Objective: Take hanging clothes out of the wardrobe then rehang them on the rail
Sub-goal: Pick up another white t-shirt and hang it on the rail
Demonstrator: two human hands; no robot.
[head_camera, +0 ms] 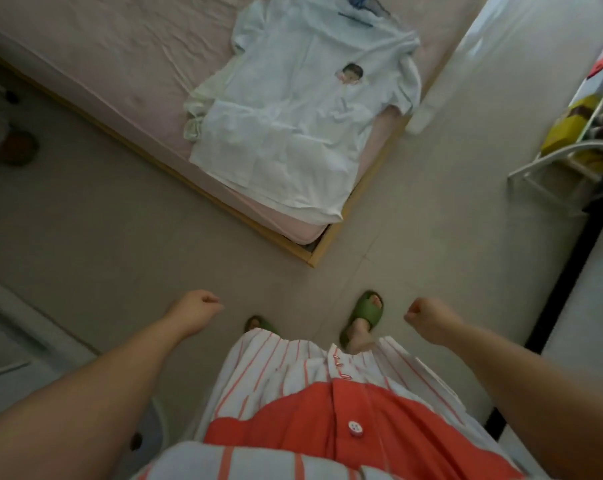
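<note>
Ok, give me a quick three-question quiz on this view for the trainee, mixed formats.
1. True or false: the left hand holds a hanger.
2. Where does the white T-shirt lie? A) on the floor B) on the bed C) on the rail
3. Fill in: both hands are curled into ____ and hold nothing; see the right hand.

Key: 1 false; 2 B; 3 fists.

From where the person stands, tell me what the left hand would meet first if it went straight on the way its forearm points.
Probably the bed frame near its corner, with the white T-shirt on the mattress just beyond. The left hand is a fist holding nothing, over bare floor; its height is unclear, so it might pass over the frame.
</note>
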